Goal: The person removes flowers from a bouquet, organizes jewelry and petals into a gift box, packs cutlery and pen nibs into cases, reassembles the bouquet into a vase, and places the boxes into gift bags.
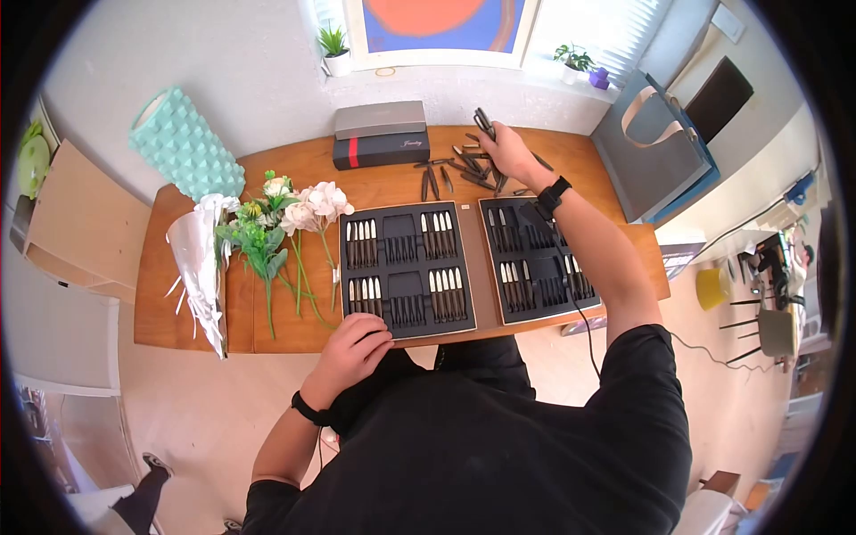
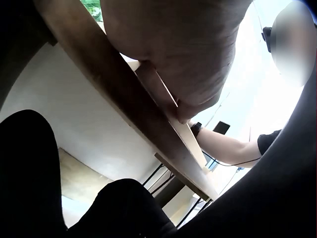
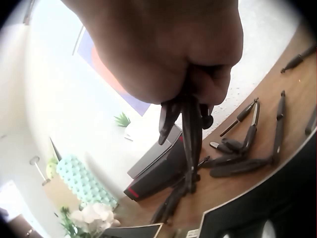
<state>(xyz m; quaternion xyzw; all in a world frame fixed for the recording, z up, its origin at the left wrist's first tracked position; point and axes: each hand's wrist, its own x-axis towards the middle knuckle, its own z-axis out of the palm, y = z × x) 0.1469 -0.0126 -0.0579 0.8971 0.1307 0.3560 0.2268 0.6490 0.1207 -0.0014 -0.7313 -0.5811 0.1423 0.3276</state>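
Over the back of the table, my right hand [image 1: 513, 156] grips several slim dark-handled knives [image 3: 192, 139]; their lower ends hang below the fist in the right wrist view. Beneath it lies a loose heap of similar dark knives [image 1: 477, 169], some with pale tips. My left hand [image 1: 357, 349] rests at the front left corner of the left tray [image 1: 410, 336], its fingers at the rim. That black tray holds rows of knives with pale blades and dark handles in slots. The right tray [image 1: 544, 314] holds similar rows, partly hidden by my right forearm.
White and pink flowers [image 1: 316, 205] and silver wrapping [image 1: 196, 267] lie at left, with a mint studded vase [image 1: 187, 147] behind. A dark box with a red band [image 1: 383, 152] stands against the wall. A grey paper bag [image 1: 646, 152] stands at right. A cable [image 1: 588, 343] hangs at the front.
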